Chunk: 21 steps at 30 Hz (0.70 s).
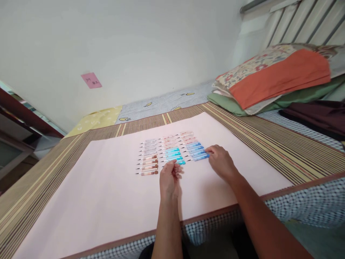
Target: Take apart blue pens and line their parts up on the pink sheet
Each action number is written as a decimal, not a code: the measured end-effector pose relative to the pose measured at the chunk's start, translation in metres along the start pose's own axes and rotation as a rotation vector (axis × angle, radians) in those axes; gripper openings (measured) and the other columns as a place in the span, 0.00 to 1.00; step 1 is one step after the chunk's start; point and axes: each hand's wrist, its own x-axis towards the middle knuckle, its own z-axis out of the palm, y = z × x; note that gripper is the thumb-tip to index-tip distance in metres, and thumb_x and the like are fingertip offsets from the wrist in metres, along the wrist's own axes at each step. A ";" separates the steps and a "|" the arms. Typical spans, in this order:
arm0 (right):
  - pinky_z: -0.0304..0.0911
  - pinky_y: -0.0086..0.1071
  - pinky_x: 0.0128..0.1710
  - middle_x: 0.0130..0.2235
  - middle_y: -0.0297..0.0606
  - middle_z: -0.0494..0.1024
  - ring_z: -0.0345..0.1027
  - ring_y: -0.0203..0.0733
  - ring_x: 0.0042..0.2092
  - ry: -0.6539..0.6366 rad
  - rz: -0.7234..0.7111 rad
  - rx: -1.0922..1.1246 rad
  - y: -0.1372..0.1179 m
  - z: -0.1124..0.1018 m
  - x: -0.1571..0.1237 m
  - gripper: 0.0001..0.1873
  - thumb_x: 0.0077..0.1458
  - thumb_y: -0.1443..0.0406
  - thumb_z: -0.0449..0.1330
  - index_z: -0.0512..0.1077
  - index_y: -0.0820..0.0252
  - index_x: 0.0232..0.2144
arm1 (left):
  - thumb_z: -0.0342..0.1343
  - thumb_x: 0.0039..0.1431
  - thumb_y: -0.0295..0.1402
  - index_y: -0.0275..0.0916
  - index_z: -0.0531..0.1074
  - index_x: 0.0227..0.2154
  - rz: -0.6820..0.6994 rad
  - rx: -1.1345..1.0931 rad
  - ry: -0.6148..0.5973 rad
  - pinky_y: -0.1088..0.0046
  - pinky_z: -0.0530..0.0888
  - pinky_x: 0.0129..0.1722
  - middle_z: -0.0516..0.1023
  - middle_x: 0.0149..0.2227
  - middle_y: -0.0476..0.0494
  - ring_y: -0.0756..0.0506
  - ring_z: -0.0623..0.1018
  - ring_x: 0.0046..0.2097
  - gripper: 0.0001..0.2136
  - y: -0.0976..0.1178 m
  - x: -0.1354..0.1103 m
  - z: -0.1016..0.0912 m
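Several small pens lie in three neat columns on a pale pink sheet point(107, 201): brown-capped ones point(148, 167) at the left, teal ones point(172, 154) in the middle, blue ones point(196, 149) at the right. My left hand point(169, 180) is pinched on the nearest teal pen point(180, 162) at the bottom of the middle column. My right hand point(221, 162) rests on the sheet with its fingertips closed on the end of the nearest blue pen point(201, 157).
The pink sheet lies on a striped woven mat point(283, 144) over a bed with a checked cover. Folded blankets and a pillow point(275, 79) are stacked at the back right. A white wall with a pink note point(91, 80) stands behind. Dark furniture point(16, 122) is at the left.
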 end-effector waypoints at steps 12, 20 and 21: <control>0.71 0.41 0.43 0.37 0.41 0.82 0.75 0.46 0.38 0.312 0.412 0.570 0.006 -0.008 0.003 0.12 0.50 0.63 0.62 0.79 0.60 0.38 | 0.73 0.37 0.42 0.36 0.70 0.23 0.046 0.001 -0.021 0.79 0.58 0.20 0.68 0.20 0.54 0.55 0.67 0.22 0.19 -0.001 0.000 0.000; 0.71 0.41 0.43 0.37 0.41 0.82 0.75 0.46 0.39 0.298 0.400 0.565 0.003 -0.007 0.004 0.12 0.50 0.63 0.62 0.79 0.60 0.37 | 0.71 0.45 0.46 0.42 0.57 0.17 0.086 -0.024 0.017 0.77 0.52 0.19 0.54 0.17 0.59 0.56 0.56 0.19 0.26 0.000 0.003 -0.004; 0.71 0.41 0.42 0.37 0.41 0.82 0.75 0.46 0.39 0.287 0.393 0.565 0.002 -0.006 0.004 0.12 0.50 0.63 0.61 0.79 0.60 0.37 | 0.70 0.47 0.45 0.42 0.56 0.17 0.101 -0.016 0.025 0.76 0.52 0.19 0.53 0.17 0.59 0.55 0.55 0.19 0.25 0.000 0.002 -0.003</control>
